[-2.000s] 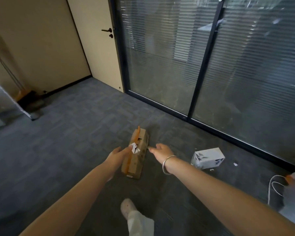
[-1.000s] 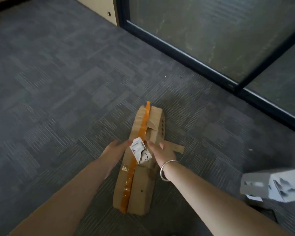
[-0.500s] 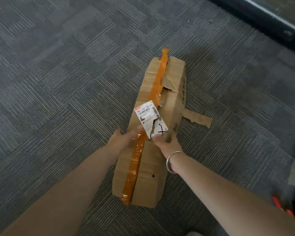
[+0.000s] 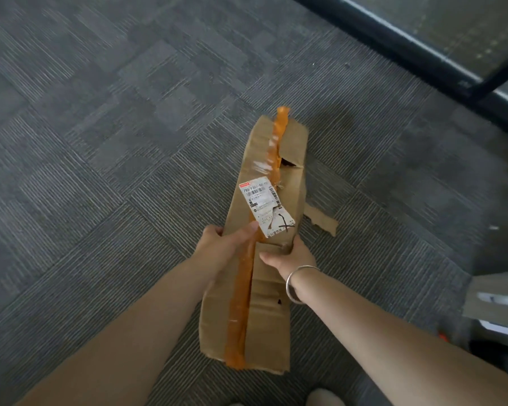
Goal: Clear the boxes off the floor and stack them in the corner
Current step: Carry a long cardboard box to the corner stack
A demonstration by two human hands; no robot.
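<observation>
A long, flat, battered cardboard box point(image 4: 264, 303) with an orange tape strip down its middle and a torn white shipping label sits in the centre of the view over the grey carpet. My left hand point(image 4: 223, 250) grips its left edge at mid-length, thumb on top near the label. My right hand point(image 4: 291, 256), a silver bangle on the wrist, grips the right edge opposite. A torn cardboard flap point(image 4: 320, 219) sticks out on the box's right side. Whether the box's underside touches the floor is hidden.
A second box point(image 4: 496, 303), pale and partly cut off, lies at the right edge on the carpet. A dark frame of a glass partition point(image 4: 423, 51) runs across the upper right. A toe of my shoe point(image 4: 324, 398) shows at the bottom.
The view has come down from the whole room to the box. Both hands went from reaching toward its sides to gripping them, and the box has shifted slightly in the last half second.
</observation>
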